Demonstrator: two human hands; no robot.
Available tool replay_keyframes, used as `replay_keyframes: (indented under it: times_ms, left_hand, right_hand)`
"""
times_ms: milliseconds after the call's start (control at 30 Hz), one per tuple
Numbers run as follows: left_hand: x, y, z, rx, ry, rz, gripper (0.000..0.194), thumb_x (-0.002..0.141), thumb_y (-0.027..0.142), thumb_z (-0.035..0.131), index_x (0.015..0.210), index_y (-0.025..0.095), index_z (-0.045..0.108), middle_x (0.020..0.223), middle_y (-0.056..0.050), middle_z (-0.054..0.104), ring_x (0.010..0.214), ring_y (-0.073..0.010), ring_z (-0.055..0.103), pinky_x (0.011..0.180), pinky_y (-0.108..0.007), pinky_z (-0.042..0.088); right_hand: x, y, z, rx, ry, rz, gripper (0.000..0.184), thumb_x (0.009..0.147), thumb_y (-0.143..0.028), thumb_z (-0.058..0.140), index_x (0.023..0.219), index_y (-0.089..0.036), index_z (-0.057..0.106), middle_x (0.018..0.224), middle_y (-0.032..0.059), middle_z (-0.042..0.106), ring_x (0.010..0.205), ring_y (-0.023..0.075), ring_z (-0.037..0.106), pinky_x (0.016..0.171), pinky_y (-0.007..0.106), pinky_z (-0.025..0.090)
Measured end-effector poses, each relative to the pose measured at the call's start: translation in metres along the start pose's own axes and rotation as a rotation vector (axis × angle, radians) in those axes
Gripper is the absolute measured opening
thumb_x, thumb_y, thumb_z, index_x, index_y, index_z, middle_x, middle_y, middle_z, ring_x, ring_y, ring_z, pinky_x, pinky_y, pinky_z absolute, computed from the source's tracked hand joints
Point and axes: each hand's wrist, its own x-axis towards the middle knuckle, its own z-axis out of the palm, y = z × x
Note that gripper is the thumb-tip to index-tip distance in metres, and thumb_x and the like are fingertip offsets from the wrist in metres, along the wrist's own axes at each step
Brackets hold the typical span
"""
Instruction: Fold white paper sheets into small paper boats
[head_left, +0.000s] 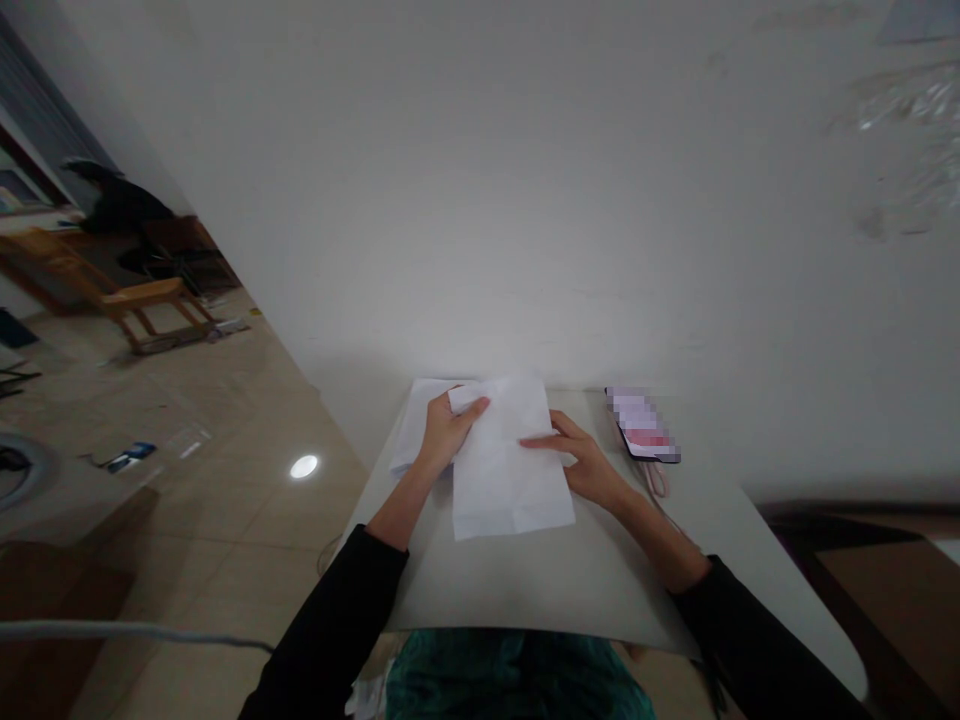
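Note:
A creased white sheet of paper [512,470] is raised a little over the white table in front of me. Its left edge is pinched by my left hand [446,430], the thumb lying on top and the other fingers behind. At the right edge, my right hand [589,465] grips the sheet, one finger stretched across its face and part of the hand hidden behind it. Under and beyond my left hand lies a stack of white paper [414,425], partly covered by the sheet.
A phone [643,425] with a blurred screen and a pink strap [658,480] lies on the table [525,590], right of my right hand. The wall [480,200] borders the table's far edge. At far left are a wooden chair [150,295] and a seated person [124,205]. A cardboard box [892,590] stands right.

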Motion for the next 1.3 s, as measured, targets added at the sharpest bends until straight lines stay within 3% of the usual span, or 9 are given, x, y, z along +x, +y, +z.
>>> replay_keyframes:
  times_ms: [333,467,533,633,767,867,1100,1200,1300]
  left_hand:
    - [0.002,-0.002,0.001,0.045,-0.020,0.064,0.051,0.069,0.043,0.080,0.109,0.015,0.066,0.103,-0.009,0.072,0.091,-0.0224,0.068,0.080,-0.034,0.055]
    - [-0.003,0.006,0.005,-0.167,-0.159,-0.132,0.103,0.068,0.039,0.082,0.150,0.026,0.023,0.109,-0.012,0.071,0.084,-0.0231,0.072,0.073,-0.038,0.059]
    - [-0.007,0.010,0.008,-0.254,-0.265,-0.194,0.119,0.069,0.037,0.083,0.153,0.032,-0.002,0.116,-0.014,0.069,0.084,-0.0235,0.072,0.071,-0.038,0.060]
    - [-0.012,0.014,0.010,-0.305,-0.326,-0.151,0.126,0.070,0.033,0.084,0.151,0.039,-0.012,0.119,-0.012,0.068,0.087,-0.0243,0.073,0.071,-0.038,0.061]
    - [-0.011,0.018,0.007,-0.276,-0.329,-0.093,0.116,0.070,0.035,0.083,0.150,0.039,-0.001,0.108,-0.008,0.071,0.077,-0.0224,0.073,0.062,-0.033,0.061]
    - [-0.009,0.017,0.005,-0.226,-0.312,-0.087,0.093,0.070,0.037,0.082,0.139,0.033,0.020,0.101,-0.005,0.070,0.063,-0.0162,0.069,0.051,-0.024,0.056]
    - [-0.005,0.011,0.005,-0.159,-0.291,0.009,0.042,0.079,0.038,0.071,0.104,0.026,0.039,0.085,0.005,0.060,0.050,-0.0038,0.049,0.044,-0.013,0.038]
    - [-0.004,0.010,0.002,-0.039,-0.394,0.023,0.013,0.087,0.032,0.056,0.091,0.020,0.056,0.077,0.003,0.056,0.054,-0.0061,0.046,0.048,-0.016,0.039]
    - [-0.004,0.011,-0.001,0.016,-0.500,0.050,0.017,0.085,0.024,0.053,0.094,0.019,0.066,0.091,-0.003,0.063,0.076,-0.0121,0.057,0.064,-0.021,0.047]
  right_hand:
    - [0.000,0.001,-0.003,0.102,-0.004,0.003,0.021,0.092,-0.038,0.060,0.105,-0.033,0.076,0.121,0.0087,0.063,0.112,0.0238,0.062,0.088,0.037,0.055]
    - [-0.001,0.001,-0.009,0.039,0.125,-0.015,0.022,0.093,-0.037,0.059,0.108,-0.033,0.075,0.121,0.0088,0.063,0.110,0.0247,0.063,0.086,0.038,0.054]
    - [-0.002,0.000,-0.011,-0.004,0.190,-0.018,0.024,0.094,-0.035,0.057,0.109,-0.033,0.075,0.120,0.0090,0.064,0.110,0.0252,0.063,0.087,0.039,0.053]
    - [-0.002,0.000,-0.014,-0.062,0.232,-0.046,0.025,0.095,-0.034,0.055,0.110,-0.032,0.074,0.116,0.0088,0.065,0.107,0.0250,0.063,0.086,0.040,0.053]
    - [0.000,0.000,-0.015,-0.073,0.245,-0.045,0.023,0.093,-0.030,0.058,0.109,-0.033,0.075,0.111,0.0077,0.066,0.101,0.0230,0.065,0.080,0.036,0.055]
    - [0.000,-0.002,-0.015,-0.027,0.238,0.002,0.022,0.092,-0.031,0.060,0.107,-0.032,0.075,0.119,0.0077,0.066,0.108,0.0240,0.065,0.083,0.037,0.055]
    - [-0.003,0.003,-0.015,0.055,0.301,0.107,0.022,0.085,-0.034,0.067,0.104,-0.027,0.076,0.111,0.0066,0.073,0.100,0.0240,0.069,0.084,0.037,0.056]
    - [-0.004,0.010,-0.015,0.039,0.411,0.192,0.022,0.084,-0.034,0.066,0.100,-0.024,0.077,0.105,0.0059,0.075,0.098,0.0238,0.070,0.085,0.036,0.056]
    - [-0.005,0.019,-0.014,0.030,0.508,0.315,0.023,0.083,-0.037,0.065,0.094,-0.021,0.078,0.095,0.0063,0.077,0.091,0.0251,0.071,0.081,0.037,0.056]
